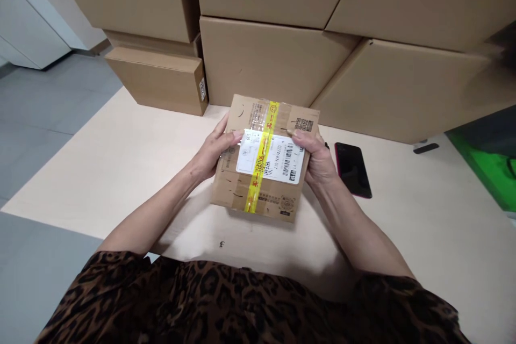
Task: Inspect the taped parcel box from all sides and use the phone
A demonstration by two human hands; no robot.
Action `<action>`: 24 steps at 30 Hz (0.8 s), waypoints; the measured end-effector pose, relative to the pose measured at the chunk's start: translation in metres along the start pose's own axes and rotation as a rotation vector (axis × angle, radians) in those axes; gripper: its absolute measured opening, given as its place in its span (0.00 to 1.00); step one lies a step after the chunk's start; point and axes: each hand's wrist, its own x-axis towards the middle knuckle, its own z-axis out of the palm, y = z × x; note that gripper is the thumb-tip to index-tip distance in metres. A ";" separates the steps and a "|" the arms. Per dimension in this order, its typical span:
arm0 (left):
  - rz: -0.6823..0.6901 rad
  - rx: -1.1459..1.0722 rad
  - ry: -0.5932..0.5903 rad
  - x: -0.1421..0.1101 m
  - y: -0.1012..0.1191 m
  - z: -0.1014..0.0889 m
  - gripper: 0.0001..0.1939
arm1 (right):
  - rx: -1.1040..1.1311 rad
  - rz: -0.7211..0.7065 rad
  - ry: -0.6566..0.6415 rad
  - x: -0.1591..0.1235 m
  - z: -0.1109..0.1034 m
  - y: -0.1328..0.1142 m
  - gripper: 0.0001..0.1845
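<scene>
A brown cardboard parcel (234, 191) is held between my two hands above the table, its broad face turned up towards me. Yellow printed tape runs lengthwise down its middle, over a white shipping label (280, 164) with barcodes. My left hand (215, 150) grips the left edge, thumb lying on top by the label. On the opposite edge, my right hand (316, 153) is closed the same way, thumb on the label's upper right corner. The fingers of both hands are hidden at the sides and underneath.
Large cardboard boxes (266, 64) are stacked along the back of the pale table (92, 172). A smaller flat box (161, 83) stands at the back left. A dark phone (352, 169) with a red edge lies right of my right hand. Something green (479, 172) shows at the far right.
</scene>
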 end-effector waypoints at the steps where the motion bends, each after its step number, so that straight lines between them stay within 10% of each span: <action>1: -0.010 -0.002 -0.036 0.000 -0.001 -0.001 0.52 | 0.006 -0.014 0.024 0.001 -0.001 -0.001 0.32; 8: -0.156 0.049 -0.116 -0.005 -0.016 0.003 0.53 | -0.001 -0.177 0.178 0.017 -0.022 -0.015 0.27; 15: 0.008 0.062 0.095 0.003 0.001 -0.002 0.48 | -0.057 0.047 -0.018 0.006 -0.004 0.006 0.44; 24: -0.044 0.275 0.124 0.000 -0.016 -0.006 0.47 | -0.080 0.053 -0.061 0.018 -0.019 0.006 0.40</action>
